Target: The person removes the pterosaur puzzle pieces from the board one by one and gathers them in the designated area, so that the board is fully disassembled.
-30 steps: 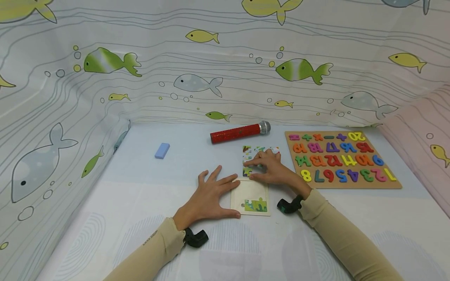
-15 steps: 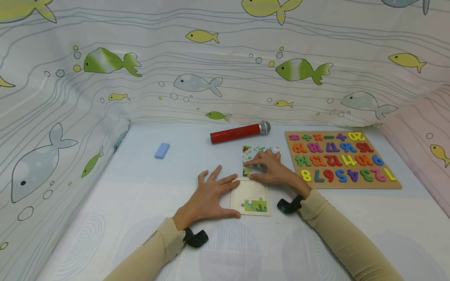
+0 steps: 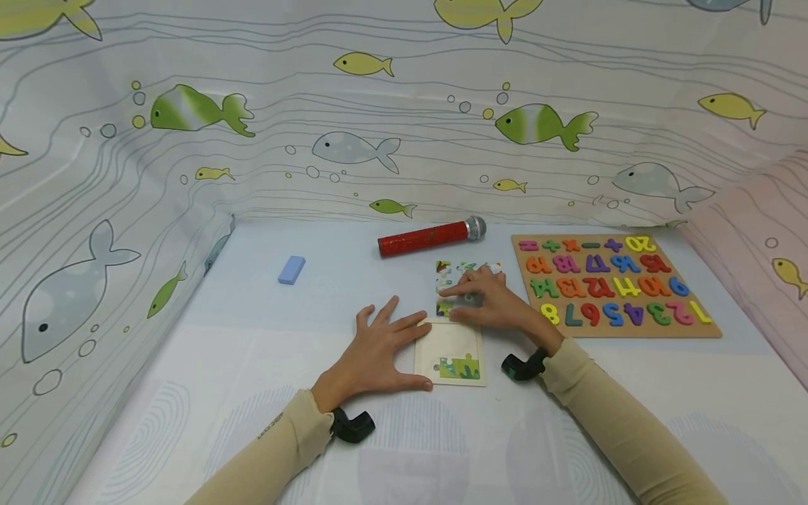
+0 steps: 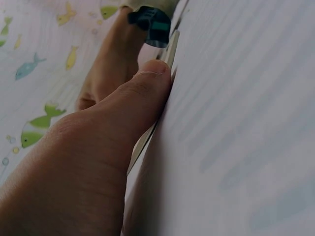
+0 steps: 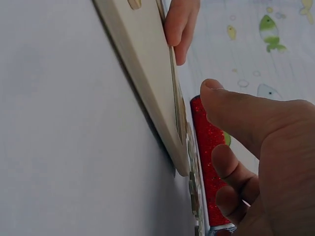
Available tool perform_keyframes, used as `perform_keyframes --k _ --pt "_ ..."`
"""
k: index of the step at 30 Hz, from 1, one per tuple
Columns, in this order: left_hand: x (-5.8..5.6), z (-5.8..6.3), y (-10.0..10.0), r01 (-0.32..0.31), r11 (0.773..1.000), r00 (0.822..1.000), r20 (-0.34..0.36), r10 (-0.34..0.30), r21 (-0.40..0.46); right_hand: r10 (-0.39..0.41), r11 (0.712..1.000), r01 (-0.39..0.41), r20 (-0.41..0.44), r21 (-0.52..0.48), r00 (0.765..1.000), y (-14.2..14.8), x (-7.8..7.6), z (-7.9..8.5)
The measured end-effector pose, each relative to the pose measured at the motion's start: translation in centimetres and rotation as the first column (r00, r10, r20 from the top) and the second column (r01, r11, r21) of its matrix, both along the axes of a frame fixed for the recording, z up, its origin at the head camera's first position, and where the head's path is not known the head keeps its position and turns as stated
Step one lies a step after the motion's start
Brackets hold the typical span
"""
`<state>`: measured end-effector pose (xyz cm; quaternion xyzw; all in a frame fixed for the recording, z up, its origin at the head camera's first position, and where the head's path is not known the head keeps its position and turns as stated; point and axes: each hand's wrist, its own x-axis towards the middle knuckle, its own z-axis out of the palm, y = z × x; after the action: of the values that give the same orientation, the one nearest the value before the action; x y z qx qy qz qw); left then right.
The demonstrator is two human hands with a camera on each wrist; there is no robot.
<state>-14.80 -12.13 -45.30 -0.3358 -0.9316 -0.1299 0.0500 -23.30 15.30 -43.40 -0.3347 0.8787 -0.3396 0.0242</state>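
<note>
A small light wooden puzzle tray (image 3: 435, 344) lies in front of me, with joined green puzzle pieces (image 3: 459, 367) in its lower right corner. My left hand (image 3: 375, 354) is spread along the tray's left side, its fingertips at the upper left edge and its thumb at the lower edge. In the left wrist view the thumb (image 4: 142, 88) rests against the tray's side. My right hand (image 3: 489, 298) hovers over loose colourful puzzle pieces (image 3: 444, 269) just beyond the tray and hides several of them. In the right wrist view nothing shows between its thumb (image 5: 236, 105) and bent fingers.
A red microphone (image 3: 426, 239) lies behind the loose pieces. To the right is a wooden number board (image 3: 524, 280) with coloured numerals. A blue block (image 3: 292, 270) sits at the back left. Fish-patterned cloth (image 3: 284, 105) walls the table at the back and sides.
My right hand and wrist have shifted very slightly to the right over the loose pieces. The left hand and the tray stay in place.
</note>
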Motion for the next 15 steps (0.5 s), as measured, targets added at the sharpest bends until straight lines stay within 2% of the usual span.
perform_keyframes --k 9,15 --pt "-0.1 0.0 -0.1 0.032 0.999 0.999 -0.010 -0.031 0.037 0.032 0.998 -0.031 0.021 -0.053 0.999 0.6 0.3 0.0" --pt "-0.2 -0.1 -0.1 0.088 0.994 0.996 -0.039 -0.086 0.060 0.062 0.997 -0.060 0.035 -0.055 0.997 1.3 1.0 0.2"
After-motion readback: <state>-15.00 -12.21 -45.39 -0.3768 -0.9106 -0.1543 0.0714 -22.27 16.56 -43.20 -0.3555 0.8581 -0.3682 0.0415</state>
